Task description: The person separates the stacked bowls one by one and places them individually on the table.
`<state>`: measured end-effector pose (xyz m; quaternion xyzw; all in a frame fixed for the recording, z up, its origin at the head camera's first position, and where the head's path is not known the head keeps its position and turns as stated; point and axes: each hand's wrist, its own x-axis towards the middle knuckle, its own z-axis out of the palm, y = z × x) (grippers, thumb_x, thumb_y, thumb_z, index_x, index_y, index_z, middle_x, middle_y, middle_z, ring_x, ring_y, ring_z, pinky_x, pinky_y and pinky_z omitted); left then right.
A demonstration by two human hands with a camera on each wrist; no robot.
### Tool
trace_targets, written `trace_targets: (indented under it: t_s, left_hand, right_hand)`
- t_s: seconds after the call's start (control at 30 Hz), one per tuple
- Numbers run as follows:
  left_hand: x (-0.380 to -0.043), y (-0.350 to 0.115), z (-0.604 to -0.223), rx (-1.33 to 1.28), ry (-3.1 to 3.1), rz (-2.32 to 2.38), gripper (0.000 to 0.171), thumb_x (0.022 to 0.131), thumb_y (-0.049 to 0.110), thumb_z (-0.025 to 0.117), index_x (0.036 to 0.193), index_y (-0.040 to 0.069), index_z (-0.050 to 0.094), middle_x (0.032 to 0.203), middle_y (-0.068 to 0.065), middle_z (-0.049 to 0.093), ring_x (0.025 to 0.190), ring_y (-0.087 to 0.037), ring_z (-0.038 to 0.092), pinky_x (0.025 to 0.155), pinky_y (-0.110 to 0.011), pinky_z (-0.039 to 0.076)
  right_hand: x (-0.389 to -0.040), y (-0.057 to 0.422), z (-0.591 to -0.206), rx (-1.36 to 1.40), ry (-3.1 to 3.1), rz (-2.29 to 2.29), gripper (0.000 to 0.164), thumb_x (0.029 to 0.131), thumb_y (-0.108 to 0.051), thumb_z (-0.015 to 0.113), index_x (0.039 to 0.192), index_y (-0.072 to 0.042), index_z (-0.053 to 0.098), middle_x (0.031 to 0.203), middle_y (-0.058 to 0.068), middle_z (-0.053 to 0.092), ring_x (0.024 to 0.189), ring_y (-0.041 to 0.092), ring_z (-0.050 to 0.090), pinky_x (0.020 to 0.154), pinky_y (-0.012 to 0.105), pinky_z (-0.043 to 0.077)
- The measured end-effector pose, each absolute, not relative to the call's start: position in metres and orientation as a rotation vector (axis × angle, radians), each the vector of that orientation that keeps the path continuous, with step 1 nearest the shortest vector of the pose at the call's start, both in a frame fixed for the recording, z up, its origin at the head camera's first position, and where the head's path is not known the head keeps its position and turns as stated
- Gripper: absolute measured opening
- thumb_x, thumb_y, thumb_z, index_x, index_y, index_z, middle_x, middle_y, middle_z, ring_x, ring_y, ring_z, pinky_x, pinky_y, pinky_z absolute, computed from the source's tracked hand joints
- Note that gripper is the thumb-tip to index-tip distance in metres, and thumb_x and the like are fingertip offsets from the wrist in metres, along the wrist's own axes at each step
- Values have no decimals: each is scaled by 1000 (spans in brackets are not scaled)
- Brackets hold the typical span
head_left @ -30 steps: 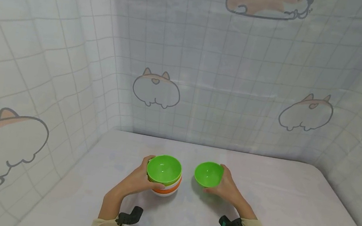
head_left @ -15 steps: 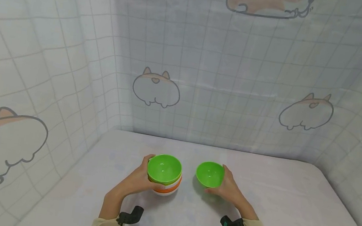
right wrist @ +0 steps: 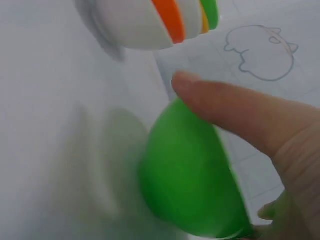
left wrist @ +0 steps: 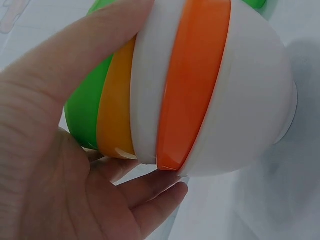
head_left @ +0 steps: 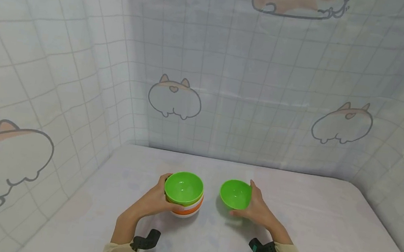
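My left hand [head_left: 155, 198] grips a stack of nested bowls [left wrist: 245, 85], thumb on the near side and fingers around the far side. Green, yellow-orange, white and orange bands show along its side, above a white base; a green bowl [head_left: 183, 187] is topmost. To the right of the stack, a single green bowl [head_left: 234, 194] stands upright on the table. My right hand [head_left: 258, 208] is spread around its right side. In the right wrist view the thumb [right wrist: 225, 105] lies straight along the bowl's rim, and the other fingers are mostly hidden.
A pale cloth covers the table [head_left: 205, 245]. Behind it and at both sides hang grid-patterned curtains [head_left: 258, 108] with cartoon dog prints. A dark camera mount sits on each wrist.
The single green bowl has shifted slightly right with my right hand. That hand's fingers have straightened and loosened at the rim. My left hand and the stack have hardly moved.
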<state>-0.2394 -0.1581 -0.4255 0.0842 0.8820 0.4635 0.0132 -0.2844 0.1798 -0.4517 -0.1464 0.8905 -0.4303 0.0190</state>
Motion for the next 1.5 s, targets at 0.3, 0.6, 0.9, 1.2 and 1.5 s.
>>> trace_targets:
  t_s: [0.3,0.6,0.9,1.2,1.5]
  left_hand:
    - [-238,-158,-424,283,2734,1468,110,67,38,88,148,9,20,138,-10,46,123,-28,48,100,-52,38]
    - [-238,-159,-426,281,2738,1427,120,65,38,89,151,11,9,143,-18,40,127,-34,44,101,-55,37]
    - [-238,-157,-426,277,2741,1405,120,65,40,89,151,8,11,138,-17,47,125,-34,47,99,-55,39]
    - [-241,-158,-428,305,2749,1428,112,65,42,88,149,9,21,137,-8,49,123,-27,49,99,-54,38]
    - [-244,-158,-430,321,2747,1421,115,64,42,89,149,11,20,137,-8,48,123,-26,49,99,-53,39]
  right_hand:
    - [-283,175,-431,-503,2780,-1354,122,69,-39,86,152,-1,6,155,26,11,138,46,21,104,64,27]
    - [-279,157,-416,-583,2765,-1417,118,69,-36,87,153,-4,10,156,22,15,140,41,21,106,62,25]
    - [-279,131,-408,-646,2727,-1427,118,68,-41,87,155,-10,13,157,17,18,142,36,20,107,59,26]
    - [-279,107,-399,-802,2672,-1419,116,68,-45,86,155,-13,15,157,7,20,141,29,24,108,54,28]
    - [-282,89,-397,-916,2645,-1356,115,68,-44,86,154,-9,18,156,10,23,141,29,26,108,51,29]
